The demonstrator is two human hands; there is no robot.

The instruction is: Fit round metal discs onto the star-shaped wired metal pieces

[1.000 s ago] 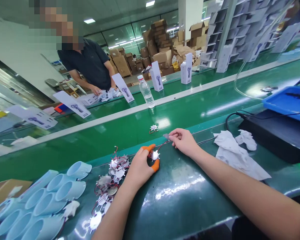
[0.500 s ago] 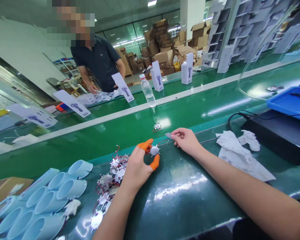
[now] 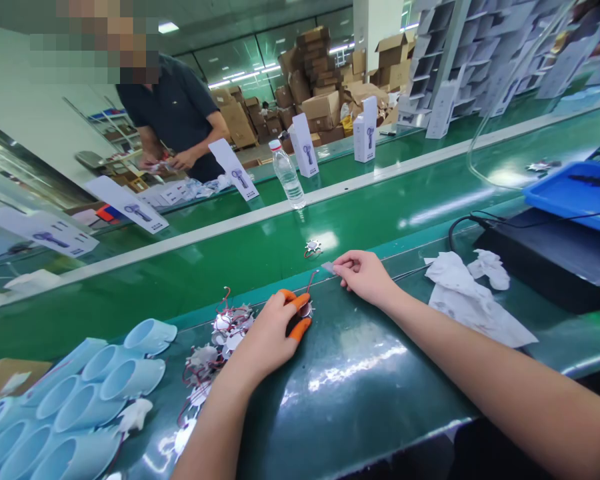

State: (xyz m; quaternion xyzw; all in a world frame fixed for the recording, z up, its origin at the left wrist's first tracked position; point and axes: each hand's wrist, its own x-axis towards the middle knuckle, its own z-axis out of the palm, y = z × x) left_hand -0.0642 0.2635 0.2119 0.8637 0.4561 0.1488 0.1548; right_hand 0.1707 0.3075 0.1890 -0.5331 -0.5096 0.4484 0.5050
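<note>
Green conveyor belt (image 3: 215,280) runs across the factory floor, with a dark green table (image 3: 360,427) along its near side. The left hand (image 3: 267,327) sits on the table, and its two orange-capped fingers (image 3: 300,329) close around a spiked metal disc (image 3: 306,309), hiding most of it. A thin red wire (image 3: 311,280) rises from the disc toward the right hand (image 3: 365,277), whose thumb and forefinger pinch a small grey tab (image 3: 327,267) just up and right of the disc. The right hand is nearer the wire's upper end, but the hand and glare make it hard to tell whether wire and tab join. More wired discs (image 3: 225,333) lie tangled left of the left hand, beside pale blue plastic sleeves (image 3: 130,380).
</note>
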